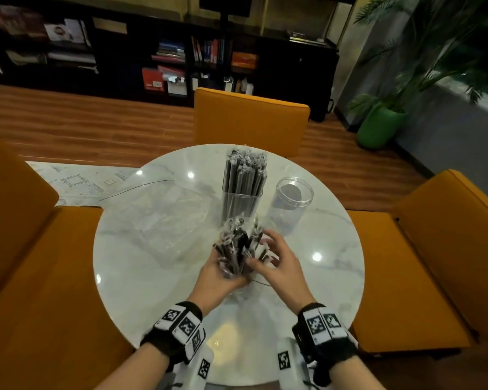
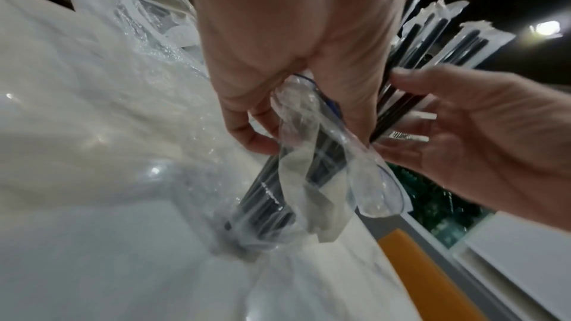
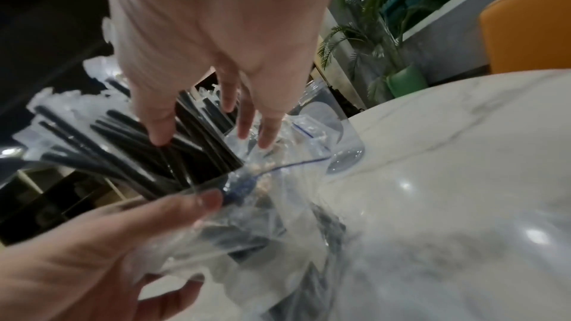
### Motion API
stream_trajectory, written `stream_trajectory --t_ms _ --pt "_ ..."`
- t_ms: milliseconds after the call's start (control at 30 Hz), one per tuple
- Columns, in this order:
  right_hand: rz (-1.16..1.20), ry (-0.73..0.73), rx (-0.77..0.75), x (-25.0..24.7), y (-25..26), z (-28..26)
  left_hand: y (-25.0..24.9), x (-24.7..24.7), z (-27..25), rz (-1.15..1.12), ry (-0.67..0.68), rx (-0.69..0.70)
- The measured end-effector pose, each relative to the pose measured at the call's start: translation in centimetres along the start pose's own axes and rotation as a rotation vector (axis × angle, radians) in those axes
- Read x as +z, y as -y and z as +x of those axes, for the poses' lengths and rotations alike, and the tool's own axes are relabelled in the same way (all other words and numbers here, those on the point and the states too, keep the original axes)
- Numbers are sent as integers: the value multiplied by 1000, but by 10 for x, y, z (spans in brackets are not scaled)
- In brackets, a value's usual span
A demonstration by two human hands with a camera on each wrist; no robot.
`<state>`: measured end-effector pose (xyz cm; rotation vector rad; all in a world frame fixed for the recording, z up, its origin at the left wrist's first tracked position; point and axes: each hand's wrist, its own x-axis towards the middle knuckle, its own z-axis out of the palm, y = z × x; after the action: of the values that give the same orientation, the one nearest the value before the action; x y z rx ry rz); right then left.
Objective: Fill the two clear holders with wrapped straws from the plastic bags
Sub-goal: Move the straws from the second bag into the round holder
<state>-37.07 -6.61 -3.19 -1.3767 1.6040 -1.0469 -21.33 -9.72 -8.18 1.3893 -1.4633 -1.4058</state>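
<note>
My left hand [image 1: 219,275] grips a clear plastic bag [image 2: 312,180] of black wrapped straws [image 1: 238,243] upright near the table's middle front. Its fingers curl round the bag's lower part. My right hand [image 1: 279,261] is beside it on the right, with spread, fairly straight fingers [image 3: 247,116] touching the straws [image 3: 123,148] that stick out of the bag's mouth. Behind stand a clear holder [image 1: 241,198] packed with wrapped straws and, to its right, an empty clear holder [image 1: 293,194].
An empty, crumpled plastic bag [image 1: 158,218] lies on the left of the round marble table [image 1: 330,249]. Orange chairs [image 1: 251,119] surround the table at the back, left and right. A potted plant [image 1: 381,125] stands at the far right.
</note>
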Motion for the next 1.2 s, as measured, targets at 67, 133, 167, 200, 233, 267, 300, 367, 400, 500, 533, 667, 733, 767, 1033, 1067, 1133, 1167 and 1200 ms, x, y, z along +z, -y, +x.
stream_trajectory --t_ms 67,133,167,200,233,267,300,367,400,500,533,667,733,767,1033,1067,1133,1167,1200 --pt "-67 -64 -81 0 2 5 -3 -1 6 -5 3 10" --pt "-96 -61 -131 -2 5 11 -13 -2 8 -7 27 32" --pt "-81 -41 -133 -3 6 13 -19 -2 9 -10 41 54" --pt "-61 -23 -129 -4 7 16 -26 -3 10 -10 53 79" --pt "-44 -27 -132 -5 9 20 -31 -3 13 -13 66 100" --pt "-24 -56 -137 -7 11 23 -37 -3 15 -19 76 116" --pt "12 -97 -149 -10 11 27 -42 -2 17 -22 84 131" --pt "132 -171 -165 -21 13 36 -50 -2 22 -29 87 147" --pt "194 -187 -157 -28 14 41 -53 0 25 -38 79 149" --pt "331 -96 -100 -56 17 58 -65 12 33 -72 69 160" --pt "357 -20 -90 -64 18 62 -70 17 37 -90 73 173" --pt "222 119 -80 -76 4 70 -87 42 53 -152 55 163" --pt "203 45 -73 -81 -9 75 -87 53 58 -170 44 148" --pt "220 5 -62 -85 -13 79 -85 56 59 -183 42 136" --pt "381 -6 -166 -139 30 109 -82 64 67 -121 -50 85" --pt "439 9 -199 -147 42 112 -85 65 66 -103 -61 86" --pt "497 37 -248 -159 59 122 -87 65 66 -68 -77 95" --pt "505 45 -264 -163 63 128 -87 64 67 -53 -82 98" --pt "516 55 -269 -165 65 132 -86 64 67 -42 -85 107"
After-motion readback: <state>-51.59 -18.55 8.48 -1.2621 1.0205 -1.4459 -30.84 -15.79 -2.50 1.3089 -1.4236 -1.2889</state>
